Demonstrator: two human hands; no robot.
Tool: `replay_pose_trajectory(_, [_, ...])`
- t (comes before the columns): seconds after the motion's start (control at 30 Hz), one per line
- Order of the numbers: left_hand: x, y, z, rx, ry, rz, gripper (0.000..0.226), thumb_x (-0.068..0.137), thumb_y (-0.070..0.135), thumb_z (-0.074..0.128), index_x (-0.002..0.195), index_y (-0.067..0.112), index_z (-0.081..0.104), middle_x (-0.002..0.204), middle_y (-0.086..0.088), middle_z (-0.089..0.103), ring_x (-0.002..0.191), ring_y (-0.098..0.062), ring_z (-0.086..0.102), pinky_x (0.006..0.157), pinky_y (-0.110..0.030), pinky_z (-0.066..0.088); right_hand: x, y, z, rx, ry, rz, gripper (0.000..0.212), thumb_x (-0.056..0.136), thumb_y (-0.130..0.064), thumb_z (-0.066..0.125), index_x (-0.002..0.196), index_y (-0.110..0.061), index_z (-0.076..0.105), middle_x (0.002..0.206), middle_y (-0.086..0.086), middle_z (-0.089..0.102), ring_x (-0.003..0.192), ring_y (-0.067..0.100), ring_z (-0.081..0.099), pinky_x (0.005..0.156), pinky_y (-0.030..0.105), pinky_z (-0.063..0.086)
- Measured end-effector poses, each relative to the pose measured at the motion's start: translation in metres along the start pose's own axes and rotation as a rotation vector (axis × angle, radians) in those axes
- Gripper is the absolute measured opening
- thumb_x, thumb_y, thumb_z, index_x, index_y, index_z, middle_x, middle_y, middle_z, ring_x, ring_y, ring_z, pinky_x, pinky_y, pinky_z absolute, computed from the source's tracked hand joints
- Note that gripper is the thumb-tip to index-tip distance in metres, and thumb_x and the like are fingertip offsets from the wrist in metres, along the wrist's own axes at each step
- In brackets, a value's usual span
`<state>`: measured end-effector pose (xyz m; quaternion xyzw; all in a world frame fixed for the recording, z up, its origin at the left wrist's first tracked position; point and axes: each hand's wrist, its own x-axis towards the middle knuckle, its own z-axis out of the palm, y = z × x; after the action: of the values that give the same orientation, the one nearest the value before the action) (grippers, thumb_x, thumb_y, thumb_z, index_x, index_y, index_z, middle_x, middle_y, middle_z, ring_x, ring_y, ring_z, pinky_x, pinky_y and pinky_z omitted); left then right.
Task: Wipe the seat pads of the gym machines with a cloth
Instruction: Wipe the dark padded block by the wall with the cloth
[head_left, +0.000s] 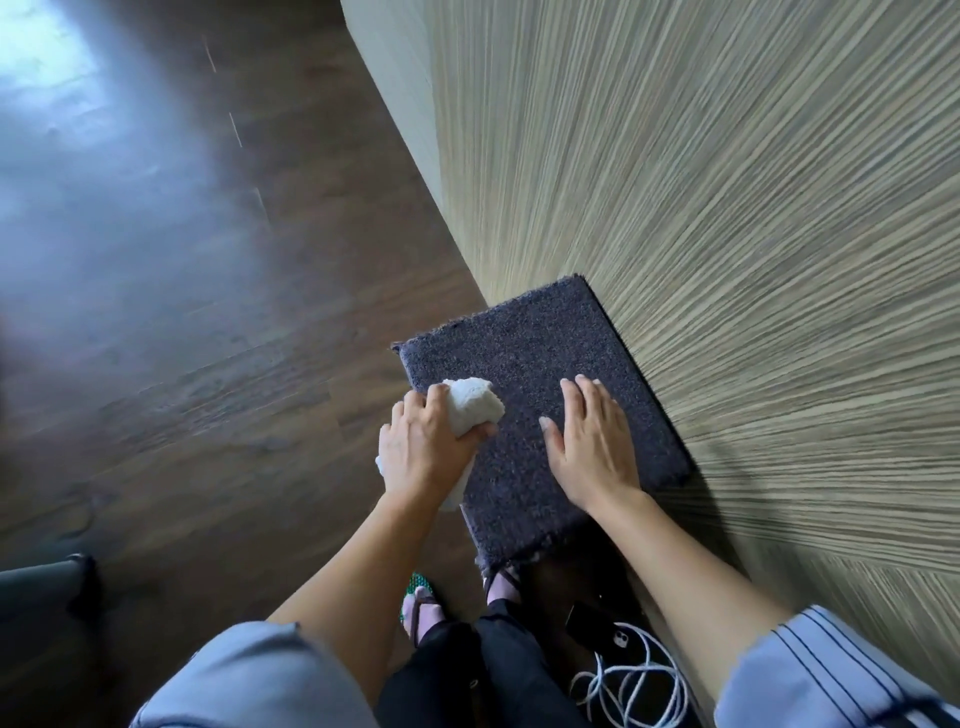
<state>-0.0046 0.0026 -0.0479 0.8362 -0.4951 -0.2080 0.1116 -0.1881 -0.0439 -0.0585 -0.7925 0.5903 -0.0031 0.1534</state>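
Both hands are on the pad (524, 364), a dark, fuzzy-surfaced square set against a pale striped wall (727, 208): the left hand (423, 447) is closed around a bunched white cloth (475, 402), thumb and fingers gripping it so that the wad rests on the pad's near-left part close to the edge, while the right hand (592, 441) lies flat with fingers spread, palm down on the middle of the pad as if to steady it. Judging from this, the wiping stroke is under way or about to start, and the risks begin with the cloth itself: its loose tail hangs out below the left hand over the pad's edge, so a stroke could drag it off the surface or let the wad unroll. The nap of the pad looks rough enough to catch the cloth and shed fluff rather than come clean. The flat right hand covers a good patch that will be missed unless it is lifted and shifted. The pad's near edge looks frayed and it sits above the floor (208, 312); hard sideways pressure near the left edge might tip or slide it, though how it is fixed cannot be told. Below, a phone (589, 621) and a coil of white cable (639, 680) lie just beside the sandalled feet (423, 613), where a step back could snag them.
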Motion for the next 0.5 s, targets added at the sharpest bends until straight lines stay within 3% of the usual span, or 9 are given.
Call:
replay_pose_trajectory(0.17, [0.011,-0.013,-0.069,-0.029,0.089,-0.097,0.073,0.072,0.069,0.062,0.128,0.025,0.048,0.116,-0.006,0.056,0.111,-0.029,0.050,0.088,-0.041,0.041,0.020,-0.057,-0.042,0.031,-0.033,-0.122,0.059,0.100,-0.042,0.033,0.146,-0.004,0.030,0.152,0.018,0.030,0.141,0.035,0.025,0.115,0.046,0.023])
replay_pose_trajectory(0.3, [0.024,-0.039,-0.126,-0.093,0.172,-0.192,0.072,0.072,0.070,0.062,0.128,0.029,0.047,0.116,-0.003,0.055,0.113,-0.027,0.050,0.088,-0.040,0.041,0.047,-0.117,-0.064,0.042,-0.032,-0.211,0.075,0.092,-0.054,0.013,0.145,-0.004,0.034,0.150,0.018,0.035,0.139,0.035,0.030,0.112,0.047,0.027])
replay_pose_trajectory(0.5, [0.062,-0.121,-0.207,-0.188,0.309,-0.333,0.067,0.071,0.069,0.062,0.125,0.031,0.048,0.115,-0.001,0.056,0.113,-0.024,0.050,0.091,-0.038,0.042,0.100,-0.242,-0.066,0.054,0.006,-0.369,0.066,0.089,-0.045,0.024,0.129,0.000,0.053,0.130,0.021,0.056,0.122,0.040,0.051,0.099,0.051,0.043])
